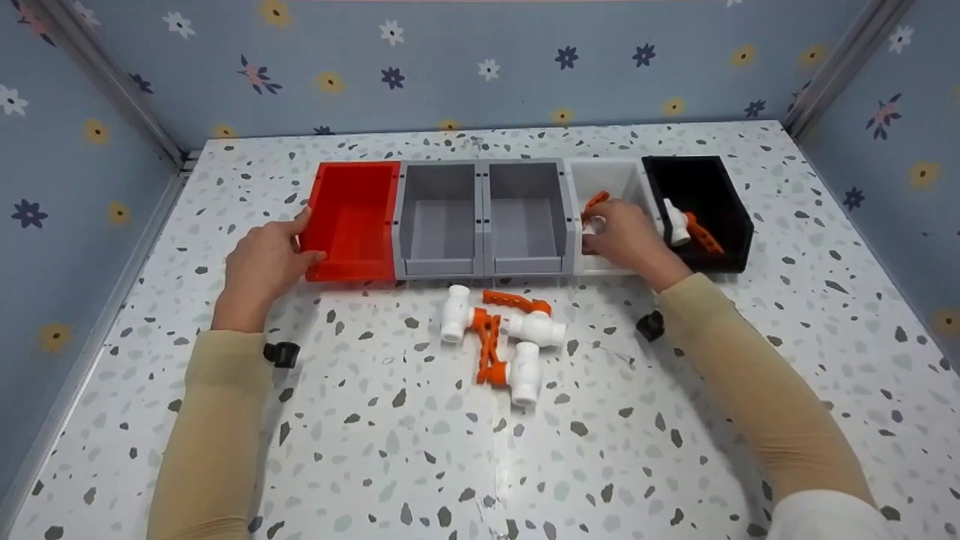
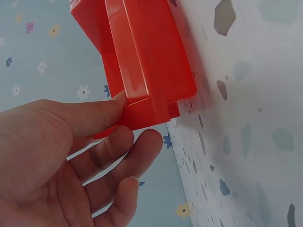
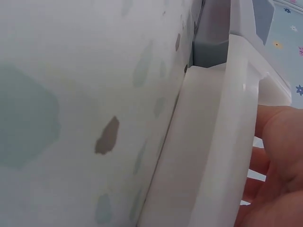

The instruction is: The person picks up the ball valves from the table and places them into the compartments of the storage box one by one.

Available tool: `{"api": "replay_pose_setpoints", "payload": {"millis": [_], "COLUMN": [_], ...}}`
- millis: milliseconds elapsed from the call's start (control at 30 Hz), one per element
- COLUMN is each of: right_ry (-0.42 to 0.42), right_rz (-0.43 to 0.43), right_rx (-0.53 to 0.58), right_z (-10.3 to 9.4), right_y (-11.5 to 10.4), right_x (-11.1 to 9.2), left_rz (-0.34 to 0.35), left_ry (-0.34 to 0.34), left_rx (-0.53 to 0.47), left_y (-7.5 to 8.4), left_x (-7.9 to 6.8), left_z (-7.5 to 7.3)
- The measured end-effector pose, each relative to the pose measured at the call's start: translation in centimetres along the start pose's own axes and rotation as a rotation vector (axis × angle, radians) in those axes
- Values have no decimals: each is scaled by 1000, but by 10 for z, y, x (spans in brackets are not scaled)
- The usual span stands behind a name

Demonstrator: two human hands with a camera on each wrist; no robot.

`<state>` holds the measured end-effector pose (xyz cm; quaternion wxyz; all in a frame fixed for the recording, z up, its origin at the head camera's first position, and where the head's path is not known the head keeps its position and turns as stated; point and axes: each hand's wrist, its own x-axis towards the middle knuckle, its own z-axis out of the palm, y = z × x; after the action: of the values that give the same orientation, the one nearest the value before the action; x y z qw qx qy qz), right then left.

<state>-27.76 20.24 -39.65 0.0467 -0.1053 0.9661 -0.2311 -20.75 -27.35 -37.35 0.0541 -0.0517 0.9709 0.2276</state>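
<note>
At the left end of the bin row, my left hand [image 1: 262, 262] grips the side wall of the red bin [image 1: 356, 210]. In the left wrist view its thumb lies over the wall of the red bin [image 2: 147, 56], with fingers on the outer side. My right hand [image 1: 626, 232] reaches into the white bin [image 1: 609, 178] and pinches a white ball valve [image 1: 594, 226] with an orange lever, mostly hidden by the fingers. From the right wrist view, the front wall of the white bin [image 3: 189, 142] covers the fingertips.
Two grey bins [image 1: 444, 225] stand between the red and white ones. The black bin [image 1: 697, 187] at the right end holds a white valve [image 1: 677, 223] with an orange lever. Several more valves [image 1: 527, 375] lie on the speckled table in front of the row.
</note>
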Motion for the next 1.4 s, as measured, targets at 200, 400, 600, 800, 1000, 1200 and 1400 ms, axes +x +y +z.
{"api": "replay_pose_setpoints", "payload": {"millis": [200, 400, 600, 800, 1000, 1200, 1400], "right_ry": [3, 15, 45, 58, 63, 63, 74], "right_rz": [-22, -57, -75, -80, -90, -75, -98], "right_rx": [-23, -24, -21, -18, 12, 18, 8], "right_z": [1, -1, -3, -8, -11, -14, -16], "right_y": [-1, -3, -5, -9, -14, -19, -23], "right_x": [-1, -5, -11, -19, -27, -35, -41], "left_rz": [10, 22, 16, 14, 8, 7, 32], "left_ry": [10, 24, 20, 10, 4, 7, 19], "left_rx": [0, 8, 12, 6, -2, -3, 16], "left_y": [-1, 0, 0, 0, 1, 2, 0], "left_x": [0, -1, -1, -1, -1, 0, -1], "left_z": [0, 0, 1, 0, -1, 0, 1]}}
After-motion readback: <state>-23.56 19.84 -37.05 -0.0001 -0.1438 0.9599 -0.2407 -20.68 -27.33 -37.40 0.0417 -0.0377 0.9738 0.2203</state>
